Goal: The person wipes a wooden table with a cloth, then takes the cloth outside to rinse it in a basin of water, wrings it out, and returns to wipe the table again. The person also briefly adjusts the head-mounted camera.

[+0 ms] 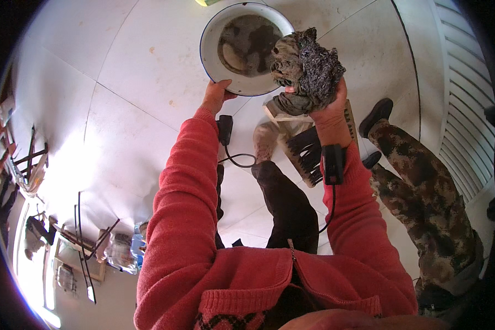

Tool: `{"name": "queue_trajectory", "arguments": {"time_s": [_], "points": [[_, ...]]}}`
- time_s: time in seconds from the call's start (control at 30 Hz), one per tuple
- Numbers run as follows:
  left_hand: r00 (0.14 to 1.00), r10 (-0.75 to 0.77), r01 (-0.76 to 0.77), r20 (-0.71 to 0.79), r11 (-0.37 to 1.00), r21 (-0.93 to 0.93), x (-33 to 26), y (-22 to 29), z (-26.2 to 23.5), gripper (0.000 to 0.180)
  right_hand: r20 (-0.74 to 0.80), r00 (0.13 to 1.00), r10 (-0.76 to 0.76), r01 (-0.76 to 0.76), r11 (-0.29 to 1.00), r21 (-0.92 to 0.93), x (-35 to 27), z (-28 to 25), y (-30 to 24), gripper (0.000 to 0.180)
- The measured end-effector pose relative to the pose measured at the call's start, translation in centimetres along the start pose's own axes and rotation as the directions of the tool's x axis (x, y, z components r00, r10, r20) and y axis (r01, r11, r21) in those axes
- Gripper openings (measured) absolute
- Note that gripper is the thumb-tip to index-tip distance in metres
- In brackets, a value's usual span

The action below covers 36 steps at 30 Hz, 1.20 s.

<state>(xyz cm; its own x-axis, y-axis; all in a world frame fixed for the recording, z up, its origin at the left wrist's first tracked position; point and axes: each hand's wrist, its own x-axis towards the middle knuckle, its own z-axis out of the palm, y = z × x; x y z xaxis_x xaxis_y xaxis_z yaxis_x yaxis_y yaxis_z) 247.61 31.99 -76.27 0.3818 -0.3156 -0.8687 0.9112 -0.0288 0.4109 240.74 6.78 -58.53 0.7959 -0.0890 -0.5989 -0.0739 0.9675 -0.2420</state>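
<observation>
A white enamel basin (pixel 210 58) with a blue rim stands on the floor ahead, with murky dark liquid at its bottom. My left hand (pixel 215 97) is closed on the basin's near rim. To the right of the basin, my right hand (pixel 331 104) holds up a wadded rag (pixel 289 63), grey-brown and wet-looking. A dark, shiny, crinkled mass (pixel 319 69), mesh-like in texture, lies bunched against the rag in the same hand. Most of the right hand's fingers are hidden behind the bundle, which overlaps the basin's right edge in view.
Below my right forearm is a low wooden stool (pixel 308 157) with dark strips. Another person's legs in camouflage trousers (pixel 432 181) are at the right, near a white slatted panel (pixel 467 104). Folding chairs and clear bottles (pixel 121 250) stand far left.
</observation>
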Motion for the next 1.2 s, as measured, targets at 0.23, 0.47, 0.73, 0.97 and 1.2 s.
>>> {"name": "queue_trajectory", "arguments": {"time_s": [0.23,0.47,0.73,0.97,1.2], "points": [[0.998,-0.059,0.059,0.007,0.998,0.005,2.1,-0.5,0.2,0.043,-0.069,0.986,-0.152,0.121,0.935,-0.333,0.1,-0.4,0.3,0.052],[0.998,0.005,-0.003,-0.056,0.999,0.034,1.5,0.2,0.2,0.069,-0.051,0.982,-0.181,0.155,0.934,-0.322,0.9,0.3,0.1,0.043],[0.993,-0.002,-0.006,0.115,0.998,0.069,-13.3,8.3,2.6,0.091,0.024,0.999,-0.038,0.036,0.996,0.081,-3.9,7.3,0.9,0.056],[0.839,0.144,0.022,0.524,0.955,-0.296,-32.2,19.3,11.1,0.084,0.049,0.977,-0.206,0.21,0.908,-0.361,-14.1,20.3,1.3,0.063],[0.735,0.578,-0.458,0.354,0.808,-0.37,-48.8,27.5,17.4,0.057,0.318,0.948,0.011,-0.017,1.0,0.015,-25.2,33.3,-0.1,0.054]]}}
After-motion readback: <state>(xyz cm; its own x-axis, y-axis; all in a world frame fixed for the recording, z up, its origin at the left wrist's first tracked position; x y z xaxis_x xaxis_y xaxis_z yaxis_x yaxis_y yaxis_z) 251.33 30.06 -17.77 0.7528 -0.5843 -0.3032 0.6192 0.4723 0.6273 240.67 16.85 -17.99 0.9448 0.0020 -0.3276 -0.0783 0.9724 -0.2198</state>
